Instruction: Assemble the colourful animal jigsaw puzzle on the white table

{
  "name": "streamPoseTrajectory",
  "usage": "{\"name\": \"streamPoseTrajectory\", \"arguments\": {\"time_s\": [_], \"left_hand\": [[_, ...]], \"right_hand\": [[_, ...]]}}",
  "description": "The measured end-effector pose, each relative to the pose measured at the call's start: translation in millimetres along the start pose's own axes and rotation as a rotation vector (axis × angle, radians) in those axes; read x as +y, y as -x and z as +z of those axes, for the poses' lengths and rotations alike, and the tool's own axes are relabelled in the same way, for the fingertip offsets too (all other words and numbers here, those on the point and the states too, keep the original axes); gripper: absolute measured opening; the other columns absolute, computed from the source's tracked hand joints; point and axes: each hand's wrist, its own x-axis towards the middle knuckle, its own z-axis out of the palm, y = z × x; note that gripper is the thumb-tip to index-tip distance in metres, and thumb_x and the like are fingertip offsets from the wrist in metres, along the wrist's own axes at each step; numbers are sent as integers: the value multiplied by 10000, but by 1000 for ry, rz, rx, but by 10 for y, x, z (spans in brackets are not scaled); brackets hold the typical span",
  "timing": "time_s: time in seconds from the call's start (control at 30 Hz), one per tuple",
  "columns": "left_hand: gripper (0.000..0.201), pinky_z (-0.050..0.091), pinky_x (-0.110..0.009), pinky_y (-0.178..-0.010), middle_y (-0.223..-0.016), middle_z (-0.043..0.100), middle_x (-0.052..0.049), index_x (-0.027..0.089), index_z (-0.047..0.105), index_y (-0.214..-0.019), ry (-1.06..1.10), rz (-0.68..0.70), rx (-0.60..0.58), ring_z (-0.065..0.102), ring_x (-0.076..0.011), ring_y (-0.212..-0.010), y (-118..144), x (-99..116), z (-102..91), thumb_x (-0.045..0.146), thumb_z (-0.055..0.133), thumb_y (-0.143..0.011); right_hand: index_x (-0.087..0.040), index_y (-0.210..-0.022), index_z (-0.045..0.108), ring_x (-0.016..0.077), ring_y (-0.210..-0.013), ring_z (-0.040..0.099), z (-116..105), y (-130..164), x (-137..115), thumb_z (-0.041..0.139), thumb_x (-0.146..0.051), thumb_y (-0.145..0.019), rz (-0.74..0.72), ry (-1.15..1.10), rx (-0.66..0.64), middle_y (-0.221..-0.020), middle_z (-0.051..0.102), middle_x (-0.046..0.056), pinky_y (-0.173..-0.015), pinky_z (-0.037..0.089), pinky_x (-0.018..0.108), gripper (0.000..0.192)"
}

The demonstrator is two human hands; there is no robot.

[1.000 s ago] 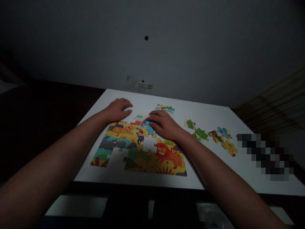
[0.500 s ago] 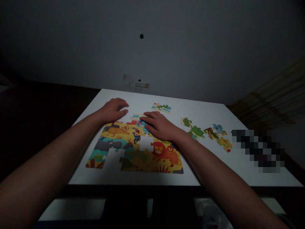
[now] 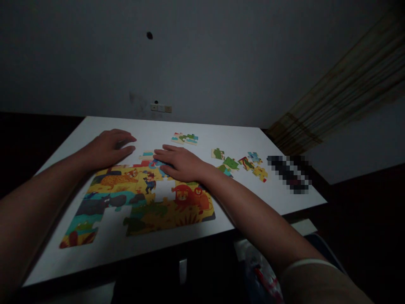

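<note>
A partly joined animal jigsaw puzzle (image 3: 158, 207) lies on the white table (image 3: 249, 198), with a lion, a leopard and a hippo on it. White gaps show at its middle and its lower left. My right hand (image 3: 182, 162) lies flat over the upper part, fingers stretched out, covering some pieces near a blue figure. Beyond the upper left edge of the puzzle rests my left hand (image 3: 114, 147), thumb apart from the fingers, with nothing visible in it. What lies under either palm is hidden.
Two joined puzzle pieces (image 3: 185, 138) lie farther back. Several loose pieces (image 3: 230, 164) are scattered to the right, near a blurred-out dark object (image 3: 289, 175) by the table's right edge. A wall with sockets (image 3: 161, 108) stands behind; a curtain (image 3: 303, 122) hangs at the right.
The view has swung to the right, so the table and puzzle appear farther left and slightly turned. Both hands keep about the same places relative to the puzzle.
</note>
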Motion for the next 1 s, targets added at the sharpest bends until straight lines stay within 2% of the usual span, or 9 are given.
{"name": "streamPoseTrajectory", "arguments": {"time_s": [0.2, 0.33, 0.4, 0.5, 0.63, 0.7, 0.83, 0.93, 1.0], "left_hand": [[743, 503, -653, -1418, -1644, 808, -235, 121, 841, -1507, -14, -9, -9, 716, -442, -1544, 7, 30, -21, 656, 559, -1076], [767, 494, -676, -1422, -1642, 798, -270, 103, 847, -1502, -17, -12, -3, 702, -455, -1555, 15, 62, -27, 670, 546, -1082], [764, 499, -646, -1428, -1637, 809, -235, 169, 865, -1499, -11, -23, -1, 705, -451, -1564, 15, 76, -28, 718, 546, -1073], [732, 517, -618, -1422, -1618, 833, -175, 278, 885, -1477, -1, -43, 11, 722, -448, -1556, 10, 85, -21, 776, 570, -1042], [724, 537, -637, -1400, -1578, 853, -176, 256, 895, -1460, 6, -27, 32, 752, -449, -1515, 9, 88, -6, 744, 571, -1035], [724, 542, -633, -1394, -1562, 859, -176, 245, 898, -1463, 3, -17, 37, 759, -441, -1509, 12, 86, 6, 728, 569, -1036], [712, 529, -650, -1404, -1595, 846, -180, 236, 901, -1463, 3, -17, 48, 742, -451, -1545, 14, 70, 35, 710, 585, -1036], [712, 520, -664, -1410, -1624, 835, -183, 238, 900, -1465, 4, -23, 51, 726, -463, -1575, 10, 56, 51, 710, 590, -1032], [720, 523, -666, -1407, -1618, 838, -185, 236, 901, -1469, 4, -17, 45, 730, -463, -1569, 7, 50, 55, 716, 588, -1033]], "right_hand": [[-261, -1757, 739, 298, -1682, 688, -72, -10, -37, 580, -284, -1303, -14, -42, 5, -1846, 716, 106, -1449, 531, 502, 482], [-224, -1795, 713, 304, -1764, 621, -30, -5, -31, 544, -315, -1318, 3, 2, -12, -1891, 671, 116, -1497, 475, 493, 514], [-221, -1823, 694, 323, -1805, 579, 9, -1, -24, 563, -334, -1314, 22, 32, -17, -1922, 634, 115, -1524, 441, 517, 538], [-281, -1850, 677, 336, -1817, 567, 44, 5, -16, 581, -371, -1309, 38, 61, -14, -1951, 597, 80, -1529, 437, 560, 557], [-290, -1862, 668, 337, -1808, 580, 48, 18, -1, 559, -377, -1303, 23, 54, -13, -1949, 596, 79, -1536, 431, 572, 577], [-284, -1894, 627, 342, -1837, 543, 63, 31, 16, 559, -408, -1300, 32, 35, -13, -1972, 558, 90, -1546, 417, 588, 611], [-210, -1986, 459, 386, -1923, 378, 136, 60, 56, 553, -546, -1302, 89, 5, -52, -2051, 380, 155, -1566, 372, 644, 768], [-269, -2017, 399, 387, -1942, 323, 174, 69, 68, 518, -616, -1303, 124, -1, -88, -2064, 353, 120, -1576, 341, 659, 803], [-259, -2027, 371, 383, -1953, 289, 177, 68, 64, 486, -657, -1304, 127, -6, -106, -2076, 314, 116, -1589, 306, 654, 832]]}}
